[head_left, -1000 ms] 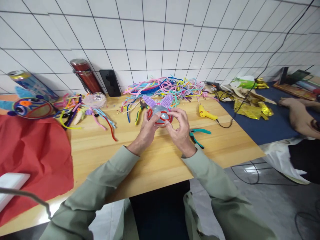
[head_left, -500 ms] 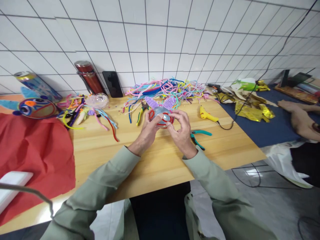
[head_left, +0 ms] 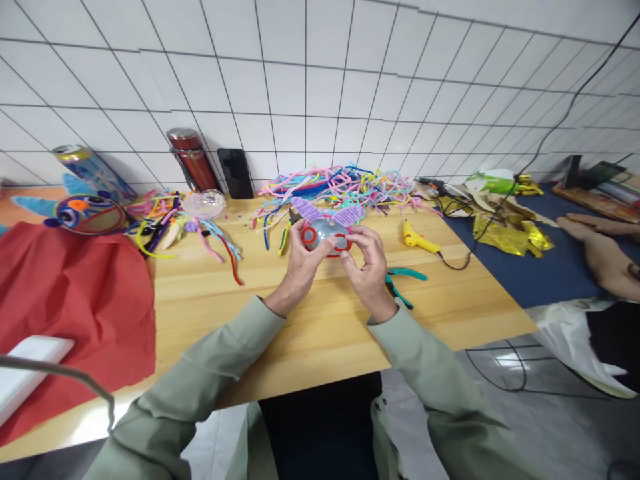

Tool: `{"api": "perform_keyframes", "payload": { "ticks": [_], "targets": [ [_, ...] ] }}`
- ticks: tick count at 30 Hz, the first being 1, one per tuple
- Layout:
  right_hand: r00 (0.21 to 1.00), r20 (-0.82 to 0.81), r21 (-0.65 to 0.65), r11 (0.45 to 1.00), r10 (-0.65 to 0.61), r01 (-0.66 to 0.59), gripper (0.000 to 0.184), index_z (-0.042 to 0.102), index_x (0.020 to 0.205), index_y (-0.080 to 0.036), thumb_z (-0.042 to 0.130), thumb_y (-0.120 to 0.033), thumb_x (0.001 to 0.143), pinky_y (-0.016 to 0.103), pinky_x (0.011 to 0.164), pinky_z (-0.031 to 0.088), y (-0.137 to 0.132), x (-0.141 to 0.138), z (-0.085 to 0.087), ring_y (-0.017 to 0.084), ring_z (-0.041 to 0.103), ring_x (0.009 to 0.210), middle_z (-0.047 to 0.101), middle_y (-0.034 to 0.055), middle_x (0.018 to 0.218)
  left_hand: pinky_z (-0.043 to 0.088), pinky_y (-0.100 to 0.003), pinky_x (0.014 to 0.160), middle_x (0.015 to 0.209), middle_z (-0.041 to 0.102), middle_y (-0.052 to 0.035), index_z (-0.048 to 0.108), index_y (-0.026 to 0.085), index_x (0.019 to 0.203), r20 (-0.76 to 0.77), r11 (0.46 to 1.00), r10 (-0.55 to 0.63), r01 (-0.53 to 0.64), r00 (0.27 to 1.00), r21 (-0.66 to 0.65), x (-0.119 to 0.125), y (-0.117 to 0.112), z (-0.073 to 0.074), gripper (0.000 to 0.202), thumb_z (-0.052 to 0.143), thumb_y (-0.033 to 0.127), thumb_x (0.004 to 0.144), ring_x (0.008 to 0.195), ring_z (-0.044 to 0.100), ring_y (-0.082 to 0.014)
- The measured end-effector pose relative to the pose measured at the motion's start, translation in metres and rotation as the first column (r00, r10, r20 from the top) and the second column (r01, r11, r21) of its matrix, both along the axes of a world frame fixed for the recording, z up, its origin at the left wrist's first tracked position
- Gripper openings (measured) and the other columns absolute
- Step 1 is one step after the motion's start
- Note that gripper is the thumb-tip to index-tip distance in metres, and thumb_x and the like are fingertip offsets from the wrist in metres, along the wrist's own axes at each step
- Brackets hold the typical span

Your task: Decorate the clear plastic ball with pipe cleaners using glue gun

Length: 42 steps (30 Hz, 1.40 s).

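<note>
Between my hands is a clear plastic ball (head_left: 326, 230) with two purple pipe-cleaner ears (head_left: 349, 214) on top and red pipe-cleaner rings (head_left: 309, 235) on its front. My left hand (head_left: 303, 265) grips it from the left, the thumb lying across its front. On the right side, my right hand (head_left: 367, 263) holds it with thumb and fingers by the right-hand red ring. Teal-handled pliers (head_left: 403, 283) lie just right of my right wrist. Yellow-handled pliers (head_left: 285, 239) are partly hidden behind my left hand.
A heap of pipe cleaners (head_left: 340, 183) lies along the tiled wall. To the right are a yellow glue gun (head_left: 419, 239) and gold foil (head_left: 515, 233), near another person's hand (head_left: 607, 250). Leftward stand a thermos (head_left: 195, 160), a phone (head_left: 235, 173), a can (head_left: 95, 172) and red paper (head_left: 80, 300).
The ball has turned and tilted in my hands, so both red rings now face me and the ears lean lower. My left thumb has shifted right. The whole view has moved slightly.
</note>
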State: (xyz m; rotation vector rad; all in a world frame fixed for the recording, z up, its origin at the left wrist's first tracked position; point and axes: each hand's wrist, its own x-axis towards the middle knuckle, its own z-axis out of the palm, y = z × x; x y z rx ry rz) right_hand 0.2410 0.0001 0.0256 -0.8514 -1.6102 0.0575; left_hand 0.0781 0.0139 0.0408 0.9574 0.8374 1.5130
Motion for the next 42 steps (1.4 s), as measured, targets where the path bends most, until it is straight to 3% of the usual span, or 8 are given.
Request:
{"api": "perform_keyframes", "payload": {
  "ticks": [3,12,22,29,35,42],
  "targets": [
    [1.000,-0.016,0.012,1.000,0.010,-0.010,0.027,0.074,0.132,-0.033,0.074,-0.026,0.105,0.058,0.116,0.065,0.000,0.000,-0.002,0.031,0.075,0.134,0.076,0.0102,0.140,0.057,-0.039,0.108,0.132,0.071,-0.0047,0.055,0.029,0.137,-0.047,0.996,0.091,-0.089,0.995,0.031,0.003,-0.002,0.003,0.084,0.105,0.048,0.072,0.120,0.072,-0.0249],
    [0.999,-0.034,0.003,1.000,0.024,-0.024,0.024,0.074,0.131,-0.031,0.073,-0.029,0.108,0.058,0.118,0.064,0.001,0.000,-0.007,0.030,0.074,0.135,0.075,0.0106,0.140,0.059,-0.042,0.108,0.132,0.069,-0.0072,0.053,0.028,0.135,-0.101,0.993,0.111,-0.108,0.989,0.044,0.004,-0.007,0.012,0.085,0.102,0.053,0.071,0.119,0.070,-0.0265],
    [0.999,-0.029,-0.061,0.998,0.030,-0.031,0.023,0.074,0.130,-0.032,0.075,-0.031,0.107,0.060,0.120,0.062,-0.001,0.001,-0.005,0.033,0.073,0.136,0.075,0.0107,0.139,0.061,-0.046,0.115,0.135,0.070,-0.0078,0.054,0.028,0.138,-0.137,0.994,0.109,-0.104,0.985,0.039,0.002,-0.002,-0.001,0.074,0.097,0.050,0.081,0.126,0.072,-0.0276],
    [0.999,-0.030,-0.069,0.997,0.040,-0.042,0.023,0.073,0.131,-0.032,0.073,-0.030,0.108,0.060,0.120,0.063,0.000,0.002,-0.005,0.033,0.072,0.137,0.074,0.0107,0.140,0.063,-0.044,0.110,0.132,0.072,-0.0070,0.055,0.028,0.136,-0.121,0.995,0.094,-0.087,0.988,0.057,0.004,0.001,-0.004,0.074,0.097,0.051,0.079,0.122,0.074,-0.0269],
    [0.999,0.012,-0.094,0.994,0.050,-0.049,0.028,0.070,0.135,-0.032,0.075,-0.035,0.108,0.060,0.120,0.065,0.000,0.001,-0.005,0.033,0.072,0.138,0.073,0.0119,0.141,0.062,-0.042,0.108,0.129,0.071,-0.0069,0.055,0.026,0.134,-0.157,0.988,0.154,-0.152,0.975,0.026,0.004,0.004,-0.008,0.073,0.096,0.050,0.078,0.118,0.074,-0.0259],
    [0.996,-0.056,-0.083,0.993,0.074,-0.078,0.028,0.070,0.136,-0.033,0.074,-0.032,0.108,0.062,0.121,0.064,0.002,-0.004,-0.011,0.033,0.071,0.140,0.072,0.0102,0.143,0.064,-0.047,0.110,0.136,0.070,-0.0096,0.052,0.026,0.141,-0.208,0.966,0.236,-0.207,0.949,0.152,0.007,0.000,-0.011,0.081,0.098,0.046,0.077,0.119,0.075,-0.0280]
  ]
}}
